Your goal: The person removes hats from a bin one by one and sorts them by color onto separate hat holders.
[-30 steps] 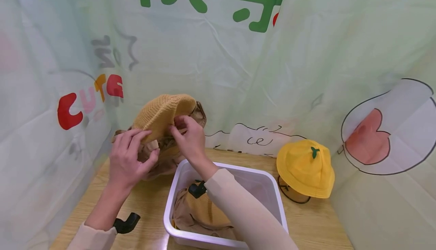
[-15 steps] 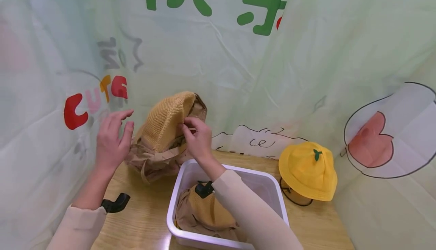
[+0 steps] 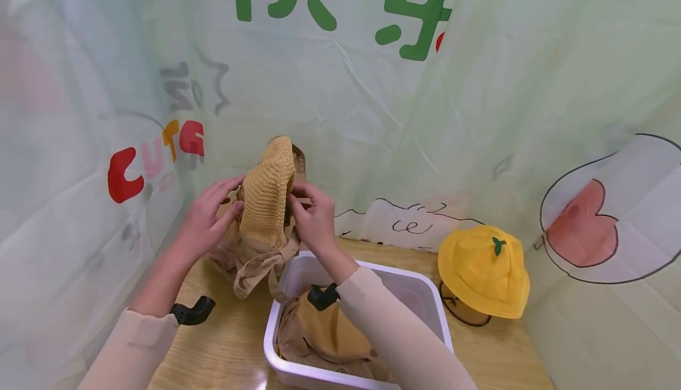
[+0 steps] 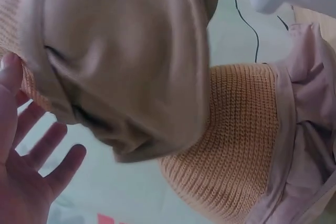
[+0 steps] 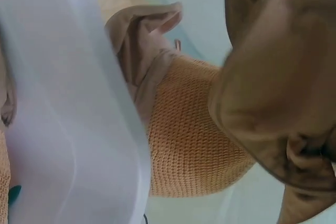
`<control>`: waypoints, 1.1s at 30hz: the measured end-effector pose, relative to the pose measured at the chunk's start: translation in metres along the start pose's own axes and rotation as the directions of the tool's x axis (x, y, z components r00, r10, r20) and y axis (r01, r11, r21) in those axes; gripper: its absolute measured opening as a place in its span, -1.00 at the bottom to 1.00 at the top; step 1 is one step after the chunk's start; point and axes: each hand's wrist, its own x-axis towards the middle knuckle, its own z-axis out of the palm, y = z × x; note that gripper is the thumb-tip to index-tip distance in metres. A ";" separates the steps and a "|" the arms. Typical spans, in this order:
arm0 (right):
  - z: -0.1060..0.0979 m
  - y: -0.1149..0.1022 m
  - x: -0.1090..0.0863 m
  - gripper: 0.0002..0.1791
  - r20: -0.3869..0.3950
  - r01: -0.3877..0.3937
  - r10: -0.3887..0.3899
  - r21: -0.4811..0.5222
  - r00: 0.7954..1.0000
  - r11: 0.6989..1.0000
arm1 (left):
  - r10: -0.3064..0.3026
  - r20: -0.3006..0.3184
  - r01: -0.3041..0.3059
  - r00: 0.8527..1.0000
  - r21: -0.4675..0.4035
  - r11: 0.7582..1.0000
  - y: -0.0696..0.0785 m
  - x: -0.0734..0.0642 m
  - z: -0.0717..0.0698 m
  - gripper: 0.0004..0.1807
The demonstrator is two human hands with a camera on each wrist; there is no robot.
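Observation:
My right hand point(image 3: 315, 215) pinches the edge of a tan knit hat point(image 3: 263, 207) with a brown cloth brim. On its other side is my left hand point(image 3: 210, 218), thumb and fingers loosely spread against the hat. In the left wrist view the left thumb touches its knit crown, and the brown brim point(image 4: 126, 66) hangs beside the fingers. The same brim point(image 5: 278, 87) fills the right of the right wrist view, where the right hand is hidden. A second knit hat point(image 4: 236, 140) of the same kind stands behind the held one. Brown cloth ties point(image 3: 255, 272) dangle toward the bin.
A white plastic bin point(image 3: 271, 325) stands in front, with another tan and brown hat point(image 3: 330, 325) inside under my right forearm. At the right, a yellow bucket hat point(image 3: 484, 272) with a green sprout sits on a stand. Printed cloth point(image 3: 340, 112) encloses the wooden table point(image 3: 213, 354).
My left hand let go of the hat, drew back left, then returned to its side. The hat has turned narrower and more upright while my right hand keeps its edge.

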 end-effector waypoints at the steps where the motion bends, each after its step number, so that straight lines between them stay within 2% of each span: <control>1: -0.001 -0.001 0.000 -0.87 0.008 -0.012 0.012 0.007 1.000 1.000 | -0.007 -0.007 0.007 1.000 -0.021 1.000 0.001 0.001 0.000 -0.49; 6: -0.005 0.003 0.001 -0.86 0.023 -0.043 0.043 0.031 0.999 0.999 | -0.032 -0.063 0.027 0.997 -0.086 0.996 0.007 0.006 0.001 -0.58; 10: -0.007 -0.001 0.001 -0.85 0.013 -0.049 0.049 0.029 0.999 0.998 | -0.019 -0.154 0.003 0.988 -0.103 0.995 0.008 0.010 0.001 -0.75; 12: -0.010 -0.010 0.001 -0.85 0.006 -0.048 0.048 0.022 0.999 0.999 | -0.013 -0.204 -0.008 0.979 -0.103 0.995 0.010 0.011 -0.001 -0.82; 16: -0.018 -0.029 0.001 -0.87 -0.004 -0.032 0.032 0.006 0.999 0.999 | -0.010 -0.273 -0.006 0.962 -0.056 0.998 0.010 0.012 -0.008 -0.87; 19: -0.019 -0.031 0.003 -0.89 -0.008 -0.005 0.005 -0.009 1.000 1.000 | -0.012 -0.305 0.012 0.952 -0.002 1.000 0.008 0.013 -0.015 -0.88; 24: -0.016 -0.004 0.008 -0.91 -0.013 0.034 -0.034 -0.036 0.999 0.999 | -0.001 -0.353 0.032 0.935 0.083 0.996 0.004 0.013 -0.024 -0.88; 27: -0.015 0.015 0.009 -0.92 -0.012 0.041 -0.042 -0.071 0.999 0.997 | 0.004 -0.357 0.038 0.934 0.109 0.993 -0.001 0.011 -0.024 -0.89; 33: -0.018 0.030 0.006 -0.91 0.038 0.014 -0.011 -0.104 0.999 0.994 | 0.000 -0.342 0.050 0.940 0.140 0.989 -0.014 0.005 -0.019 -0.91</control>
